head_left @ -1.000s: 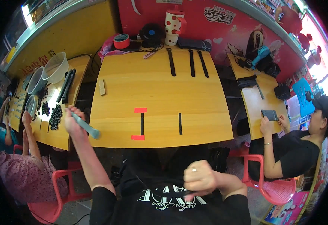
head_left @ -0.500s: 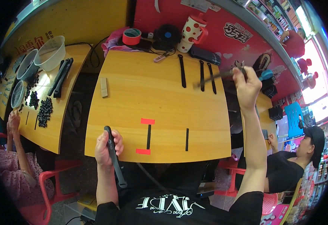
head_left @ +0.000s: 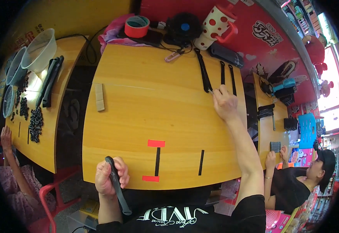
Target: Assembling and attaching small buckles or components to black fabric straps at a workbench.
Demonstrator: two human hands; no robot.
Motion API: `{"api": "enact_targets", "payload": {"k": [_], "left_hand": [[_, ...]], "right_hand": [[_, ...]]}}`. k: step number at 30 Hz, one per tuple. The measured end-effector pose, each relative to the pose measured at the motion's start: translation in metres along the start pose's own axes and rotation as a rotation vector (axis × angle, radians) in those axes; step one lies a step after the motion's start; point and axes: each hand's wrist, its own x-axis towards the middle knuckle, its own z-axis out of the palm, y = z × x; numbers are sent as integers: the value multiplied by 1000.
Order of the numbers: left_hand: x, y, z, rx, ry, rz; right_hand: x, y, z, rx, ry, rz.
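Note:
My left hand (head_left: 104, 179) is closed around a dark grey strap (head_left: 120, 193) with rounded ends, tilted down toward my body near the table's front edge. At the far right of the table, my right hand (head_left: 226, 105) pinches the near end of a black strap (head_left: 203, 73), which seems to lie over or beside another one. To its right are a second black strap (head_left: 222, 72), partly covered by my hand, and a third strap (head_left: 232, 79). Nearer me, a black strip (head_left: 158, 161) runs between an upper red tape piece (head_left: 156, 143) and a lower red tape piece (head_left: 150, 178).
Another black strip (head_left: 201, 163) lies right of the tape. A wooden block (head_left: 99, 98) sits at left. Along the back stand a tape roll (head_left: 137, 27), a black fan (head_left: 184, 26), a dotted tumbler (head_left: 215, 29) and a dark case (head_left: 227, 55). Co-workers sit on both sides.
My right hand has come down and left from above the table's right side, bringing the strap it held onto the leftmost strap. The left hand still holds its strap. The view has shifted.

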Motion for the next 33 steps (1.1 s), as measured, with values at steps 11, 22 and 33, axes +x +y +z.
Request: {"api": "enact_targets", "payload": {"k": [11,22,33], "left_hand": [[4,-1,5,19,46,12],[42,22,121,934,-48,-119],[28,5,141,760,-231,-317]], "right_hand": [[15,-7,-32,504,516,283],[-27,-128,-124,788,445,71],[-61,-180,-156,1036,303,-198]]}}
